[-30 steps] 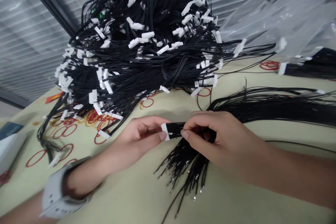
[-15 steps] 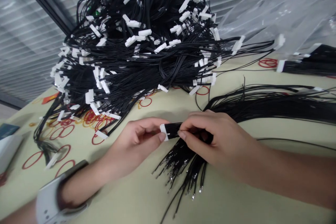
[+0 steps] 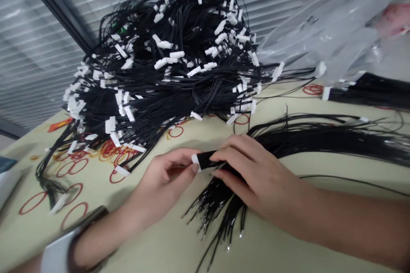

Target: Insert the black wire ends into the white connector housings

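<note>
My left hand pinches a small white connector between thumb and fingers. Black wires run from the connector's right side under my right hand. My right hand rests over them, its thumb and forefinger parted, the fingers touching the wires just behind the connector. Below it fans out a bundle of loose black wires with bare metal terminals at their tips. What lies under my right palm is hidden.
A big heap of black cables with white connectors lies at the back. Red and yellow rubber bands are scattered at left. Long black wires stretch right. Behind are a clear plastic bag and another cable bundle.
The thumb and forefinger of my right hand have come apart from their pinch on the wires near the connector. My left hand keeps its hold. The view has shifted slightly.
</note>
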A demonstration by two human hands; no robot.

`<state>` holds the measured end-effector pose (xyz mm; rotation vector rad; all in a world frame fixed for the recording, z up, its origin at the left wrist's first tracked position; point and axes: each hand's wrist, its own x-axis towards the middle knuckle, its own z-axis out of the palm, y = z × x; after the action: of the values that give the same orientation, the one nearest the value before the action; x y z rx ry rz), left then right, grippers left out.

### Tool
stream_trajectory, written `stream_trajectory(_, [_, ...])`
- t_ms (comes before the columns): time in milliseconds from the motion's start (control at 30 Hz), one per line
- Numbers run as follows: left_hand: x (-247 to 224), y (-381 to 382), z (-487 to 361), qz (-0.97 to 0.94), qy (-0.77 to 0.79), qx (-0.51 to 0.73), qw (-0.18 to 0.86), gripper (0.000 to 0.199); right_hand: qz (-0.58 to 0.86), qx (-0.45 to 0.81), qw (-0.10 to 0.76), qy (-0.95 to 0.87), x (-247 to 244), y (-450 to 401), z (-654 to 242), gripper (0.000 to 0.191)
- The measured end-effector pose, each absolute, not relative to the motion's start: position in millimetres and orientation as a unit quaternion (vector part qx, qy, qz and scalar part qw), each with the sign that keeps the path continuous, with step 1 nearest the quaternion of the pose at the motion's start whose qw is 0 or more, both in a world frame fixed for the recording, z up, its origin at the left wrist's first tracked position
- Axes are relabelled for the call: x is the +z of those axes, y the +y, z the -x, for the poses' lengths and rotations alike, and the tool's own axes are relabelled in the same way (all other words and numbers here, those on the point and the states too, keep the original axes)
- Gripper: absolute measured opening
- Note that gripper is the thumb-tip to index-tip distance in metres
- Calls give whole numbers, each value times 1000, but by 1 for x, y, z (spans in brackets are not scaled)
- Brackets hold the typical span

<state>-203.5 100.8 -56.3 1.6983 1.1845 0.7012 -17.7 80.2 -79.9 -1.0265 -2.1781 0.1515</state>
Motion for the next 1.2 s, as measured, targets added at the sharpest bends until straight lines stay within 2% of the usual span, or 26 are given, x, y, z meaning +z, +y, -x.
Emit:
stream_trajectory(100, [-55,108,207,-667,468,297,498,13,330,-5,333,-883,-73,81,12,13])
stream_trajectory(267, [-56,108,208,-643,448,314,535,16,333,72,187,-922,-76,83,9,14])
stream_trajectory(500, [-57,109,210,-614,442,311,575,10,353,-29,164,-921,-87,79,13,18])
stream_trajectory(567, [-56,110,210,-613,437,309,581,10,356,-5,191,-915,-87,78,14,20])
stream_trajectory(667, [-55,110,209,-612,439,301,584,10,386,102,271,-876,-87,80,16,21])
stream_trajectory(800, [-55,108,209,-604,450,301,585,9,406,180,332,-832,-85,82,18,14])
stream_trajectory(1200, [-58,108,209,-614,452,291,578,9,480,221,353,-772,-78,87,15,12])
